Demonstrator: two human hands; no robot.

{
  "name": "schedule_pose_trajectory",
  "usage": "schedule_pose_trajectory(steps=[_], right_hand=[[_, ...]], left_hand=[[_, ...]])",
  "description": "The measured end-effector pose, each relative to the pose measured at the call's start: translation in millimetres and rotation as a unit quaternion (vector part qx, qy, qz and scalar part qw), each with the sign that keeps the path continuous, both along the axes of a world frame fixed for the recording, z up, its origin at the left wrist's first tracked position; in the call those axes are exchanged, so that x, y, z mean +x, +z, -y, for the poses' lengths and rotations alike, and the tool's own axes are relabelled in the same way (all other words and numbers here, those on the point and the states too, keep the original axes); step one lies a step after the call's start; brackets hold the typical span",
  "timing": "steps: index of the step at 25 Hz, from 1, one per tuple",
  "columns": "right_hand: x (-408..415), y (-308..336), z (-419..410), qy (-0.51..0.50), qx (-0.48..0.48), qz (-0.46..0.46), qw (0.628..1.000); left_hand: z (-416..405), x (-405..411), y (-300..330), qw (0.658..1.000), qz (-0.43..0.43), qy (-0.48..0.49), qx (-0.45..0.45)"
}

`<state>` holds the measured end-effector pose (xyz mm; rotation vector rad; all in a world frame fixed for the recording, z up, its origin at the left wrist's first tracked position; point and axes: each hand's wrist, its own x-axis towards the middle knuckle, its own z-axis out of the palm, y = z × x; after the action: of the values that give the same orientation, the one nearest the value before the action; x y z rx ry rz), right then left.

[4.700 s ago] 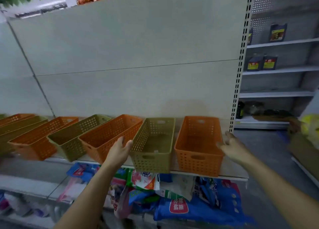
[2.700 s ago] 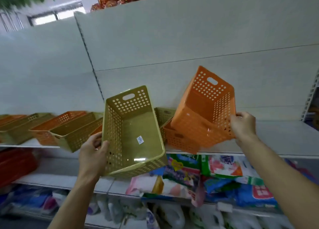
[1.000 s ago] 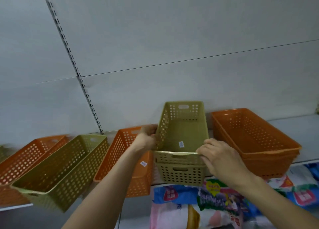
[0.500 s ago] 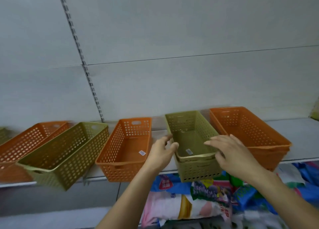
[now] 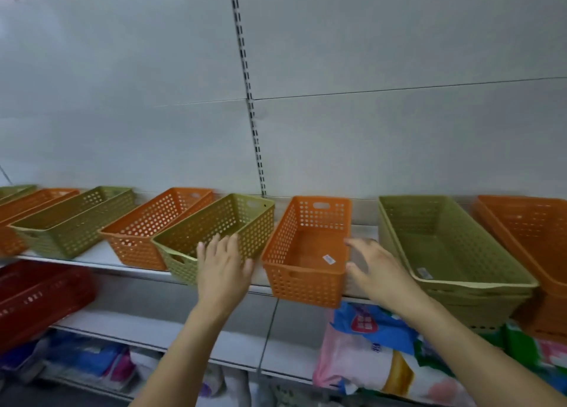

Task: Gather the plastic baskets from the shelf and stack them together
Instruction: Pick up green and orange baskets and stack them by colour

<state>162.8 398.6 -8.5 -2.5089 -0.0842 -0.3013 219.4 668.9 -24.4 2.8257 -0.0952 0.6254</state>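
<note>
Perforated plastic baskets stand in a row on a white shelf (image 5: 101, 257). A single orange basket (image 5: 306, 253) sits at the centre. My left hand (image 5: 222, 267) hovers open by its left side, in front of a green basket (image 5: 214, 231). My right hand (image 5: 374, 270) is open beside the orange basket's right wall, fingers spread, holding nothing. To the right are stacked green baskets (image 5: 454, 253) and stacked orange baskets (image 5: 527, 238). Further left stand another orange basket (image 5: 153, 225) and another green basket (image 5: 73, 219).
A red basket (image 5: 36, 296) sits on the lower shelf at left. Packaged goods in bags (image 5: 383, 357) fill the lower shelves. A slotted upright (image 5: 248, 99) runs up the white back panel. More baskets trail off at the far left edge.
Both hands let go of the stacked green baskets and moved left to either side of the single orange basket. The view shifted left, bringing more baskets into sight.
</note>
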Motion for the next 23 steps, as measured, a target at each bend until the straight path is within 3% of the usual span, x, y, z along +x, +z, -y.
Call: schedule_pose_trajectory(steps=[2, 4, 7, 10, 12, 14, 18, 20, 23], right_hand=[[20.8, -5.9, -13.1, -0.061, 0.026, -0.051, 0.996], [35.5, -9.3, -24.5, -0.114, 0.063, -0.097, 0.987], [52.1, -13.3, -35.5, -0.172, 0.066, -0.136, 0.973], [58.7, -1.3, -45.6, -0.217, 0.074, -0.157, 0.960], [64.3, 8.3, -55.0, -0.241, 0.083, -0.169, 0.952], [70.8, 16.3, -61.4, -0.256, 0.103, -0.161, 0.948], [80.5, 10.4, -65.9, -0.276, 0.130, -0.141, 0.942], [79.4, 0.8, -64.4, -0.293, 0.138, -0.137, 0.936], [68.5, -9.7, -67.2, -0.315, 0.141, -0.107, 0.933]], left_hand=[[-31.4, 12.4, -1.3, 0.992, -0.061, 0.053, 0.101], [-42.5, 22.6, 7.6, 0.986, -0.108, 0.033, 0.121], [-38.7, 33.1, 18.4, 0.984, -0.148, -0.093, -0.032], [-50.5, 45.2, 21.7, 0.976, -0.136, -0.156, -0.065], [-83.5, 69.9, 23.2, 0.989, -0.084, -0.115, -0.033], [-122.2, 96.7, 20.9, 0.991, -0.122, -0.039, -0.043], [-143.5, 108.8, 7.8, 0.913, -0.310, -0.022, -0.266], [-142.0, 111.5, 3.5, 0.884, -0.302, -0.021, -0.356], [-146.2, 113.7, -2.7, 0.902, -0.258, -0.029, -0.345]])
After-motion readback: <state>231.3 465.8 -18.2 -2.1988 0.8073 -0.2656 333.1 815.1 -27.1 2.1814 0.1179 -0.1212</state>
